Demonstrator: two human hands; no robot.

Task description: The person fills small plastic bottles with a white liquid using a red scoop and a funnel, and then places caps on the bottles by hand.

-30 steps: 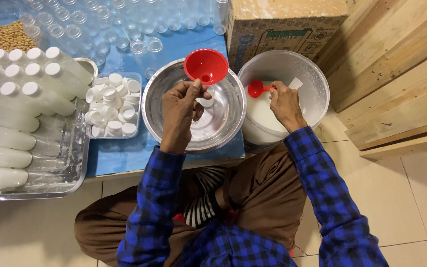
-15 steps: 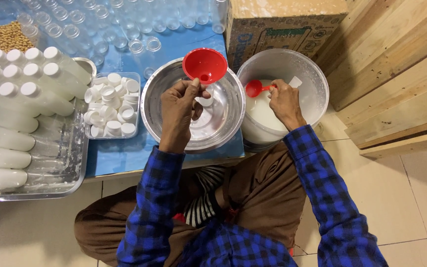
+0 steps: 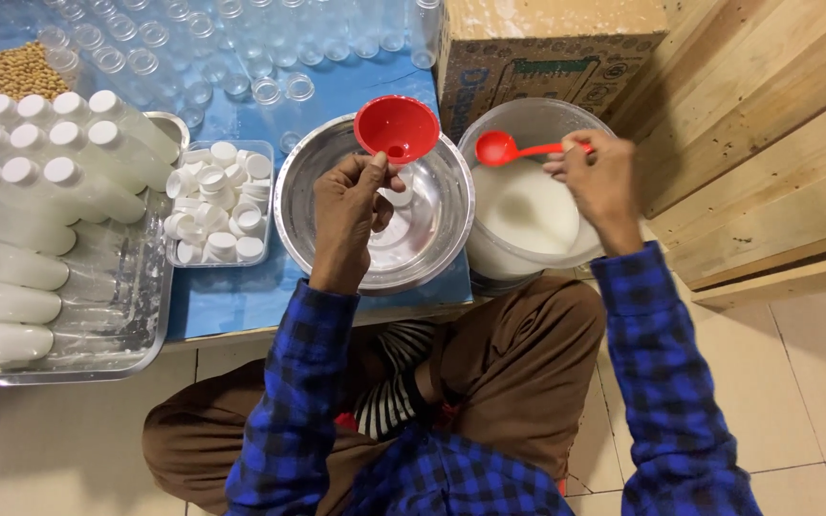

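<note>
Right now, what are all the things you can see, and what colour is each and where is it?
funnel: one, red, over the steel bowl, on a small bottle mostly hidden by the left hand
ladle: one, red, held above the bucket
steel bowl: one, silver, middle of the blue table
bucket: one, pale, holding white liquid, right of the bowl
caps: many, white, in a clear tub left of the bowl
filled bottles: many, white, lying on a metal tray at the left
empty bottles: many, clear, standing at the back
soybeans: a heap, tan, back left
cardboard box: one, brown, behind the bucket
left hand: steadies the bottle under the funnel
right hand: holds the ladle
</note>
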